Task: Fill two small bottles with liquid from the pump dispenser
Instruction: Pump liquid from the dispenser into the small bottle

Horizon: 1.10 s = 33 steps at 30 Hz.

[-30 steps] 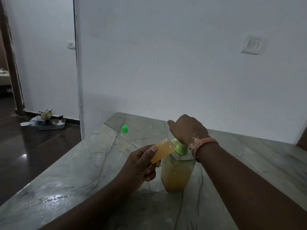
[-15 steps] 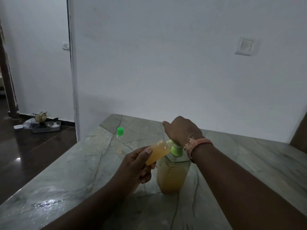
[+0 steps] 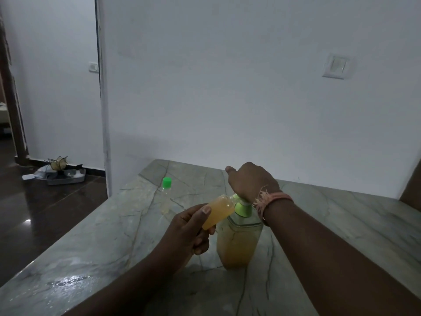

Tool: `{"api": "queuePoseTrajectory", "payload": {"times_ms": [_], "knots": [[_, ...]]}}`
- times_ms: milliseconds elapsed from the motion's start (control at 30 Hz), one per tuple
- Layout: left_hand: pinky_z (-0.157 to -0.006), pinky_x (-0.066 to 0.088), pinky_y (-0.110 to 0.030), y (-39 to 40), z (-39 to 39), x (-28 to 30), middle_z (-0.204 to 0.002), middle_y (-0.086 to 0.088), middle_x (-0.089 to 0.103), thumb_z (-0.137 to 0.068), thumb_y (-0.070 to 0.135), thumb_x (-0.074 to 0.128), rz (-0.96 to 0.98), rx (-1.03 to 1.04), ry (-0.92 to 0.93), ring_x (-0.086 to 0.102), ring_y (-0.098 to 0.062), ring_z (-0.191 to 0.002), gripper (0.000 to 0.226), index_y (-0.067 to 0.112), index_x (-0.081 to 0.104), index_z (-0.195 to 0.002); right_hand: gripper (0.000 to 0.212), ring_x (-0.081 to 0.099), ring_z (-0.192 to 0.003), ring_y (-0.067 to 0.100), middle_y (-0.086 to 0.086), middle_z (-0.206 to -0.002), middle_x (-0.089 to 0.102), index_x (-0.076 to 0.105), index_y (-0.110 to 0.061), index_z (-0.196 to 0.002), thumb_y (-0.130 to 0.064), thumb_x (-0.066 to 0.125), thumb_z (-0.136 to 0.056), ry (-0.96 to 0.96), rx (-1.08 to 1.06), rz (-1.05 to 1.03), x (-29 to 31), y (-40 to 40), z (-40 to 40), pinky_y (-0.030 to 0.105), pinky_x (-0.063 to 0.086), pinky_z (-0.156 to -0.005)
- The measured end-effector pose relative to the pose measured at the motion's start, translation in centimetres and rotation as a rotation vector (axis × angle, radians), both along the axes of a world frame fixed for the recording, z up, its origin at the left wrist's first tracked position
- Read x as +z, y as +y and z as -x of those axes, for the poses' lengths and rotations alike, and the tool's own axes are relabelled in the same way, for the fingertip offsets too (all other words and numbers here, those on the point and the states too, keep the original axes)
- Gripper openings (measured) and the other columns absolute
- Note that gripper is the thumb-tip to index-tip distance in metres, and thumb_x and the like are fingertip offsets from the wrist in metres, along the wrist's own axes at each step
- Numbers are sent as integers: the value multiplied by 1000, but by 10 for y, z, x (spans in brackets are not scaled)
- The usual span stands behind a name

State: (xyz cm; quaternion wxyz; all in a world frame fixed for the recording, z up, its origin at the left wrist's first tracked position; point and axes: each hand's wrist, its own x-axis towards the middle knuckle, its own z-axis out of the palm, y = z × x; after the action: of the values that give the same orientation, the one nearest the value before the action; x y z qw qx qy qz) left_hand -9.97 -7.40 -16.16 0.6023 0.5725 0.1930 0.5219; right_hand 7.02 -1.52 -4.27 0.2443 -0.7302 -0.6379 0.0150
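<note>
A clear pump dispenser (image 3: 239, 242) with yellow-orange liquid and a light green pump collar stands on the marble counter (image 3: 341, 224). My right hand (image 3: 250, 182) rests on top of the pump head and hides it. My left hand (image 3: 191, 229) holds a small bottle (image 3: 218, 212), tilted, nearly full of the same liquid, its mouth against the green spout. A second small clear bottle (image 3: 165, 196) with a green cap stands upright farther back on the left, with only a little liquid at its bottom.
The counter's left edge drops to a dark floor. A grey tray (image 3: 66, 177) with small items lies on that floor by the wall. A white wall with a switch plate (image 3: 337, 66) closes the back of the counter.
Both hands, the small bottle and the dispenser keep the same pose. The pump head seems slightly higher than a second ago.
</note>
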Motion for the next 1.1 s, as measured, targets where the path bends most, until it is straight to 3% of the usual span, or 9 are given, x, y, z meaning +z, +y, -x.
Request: {"api": "queuePoseTrajectory", "payload": {"times_ms": [133, 267, 433, 567, 700, 800, 933, 1100], "knots": [[-42, 39, -23, -2, -1, 2, -78, -12, 60, -85, 50, 64, -1, 10, 7, 40, -10, -47, 48, 15, 67, -118, 49, 56, -73, 25, 2, -72, 54, 48, -16, -69, -60, 39, -89, -95, 10, -48, 9, -2, 1, 33, 43, -68], [-43, 40, -22, 2, -1, 1, -77, -11, 59, -94, 46, 59, -5, 14, 20, 41, -9, -48, 39, 17, 68, -119, 53, 56, -65, 22, 5, -71, 61, 54, -17, -66, -60, 35, -90, 11, -20, -93, -2, -1, -2, 33, 43, -64], [-44, 40, -22, 0, 0, 1, -76, -10, 59, -94, 42, 56, 1, 12, 20, 41, -10, -48, 32, 20, 70, -114, 49, 60, -79, 28, 7, -83, 64, 53, -16, -71, -58, 37, -91, -48, -17, -37, 1, -3, 2, 36, 48, -74], [-44, 40, -22, -3, -1, 2, -78, -11, 59, -96, 44, 56, -21, 24, 38, 41, -9, -48, 43, 10, 62, -121, 44, 59, -80, 26, 1, -75, 56, 46, -20, -67, -57, 44, -90, -126, 60, 26, 13, -2, 4, 33, 46, -72], [-43, 40, -22, 2, 0, 1, -78, -11, 58, -91, 47, 59, -12, 24, 39, 41, -10, -48, 44, 13, 65, -119, 58, 65, -73, 24, 4, -78, 70, 65, -13, -74, -62, 38, -89, -14, 73, -14, 3, 6, 0, 38, 53, -77], [-44, 40, -22, 5, 0, -1, -77, -10, 57, -96, 41, 56, -6, -6, 19, 40, -9, -48, 38, 14, 65, -122, 61, 65, -75, 25, 6, -80, 71, 68, -11, -76, -63, 38, -87, 36, 25, 10, -4, 8, -3, 40, 53, -80], [-44, 40, -22, 3, 1, -2, -77, -11, 56, -94, 43, 58, 0, -10, 8, 41, -9, -48, 44, 10, 63, -122, 52, 64, -77, 27, 8, -80, 68, 61, -14, -71, -60, 42, -87, 2, 29, 2, -2, 6, -3, 37, 51, -75], [-44, 40, -21, 0, 0, 0, -79, -12, 58, -92, 47, 60, -8, -7, 13, 42, -8, -48, 44, 12, 64, -120, 45, 54, -66, 22, -2, -64, 50, 44, -21, -62, -59, 45, -86, -130, 24, -63, 8, 2, 2, 30, 39, -61]]}}
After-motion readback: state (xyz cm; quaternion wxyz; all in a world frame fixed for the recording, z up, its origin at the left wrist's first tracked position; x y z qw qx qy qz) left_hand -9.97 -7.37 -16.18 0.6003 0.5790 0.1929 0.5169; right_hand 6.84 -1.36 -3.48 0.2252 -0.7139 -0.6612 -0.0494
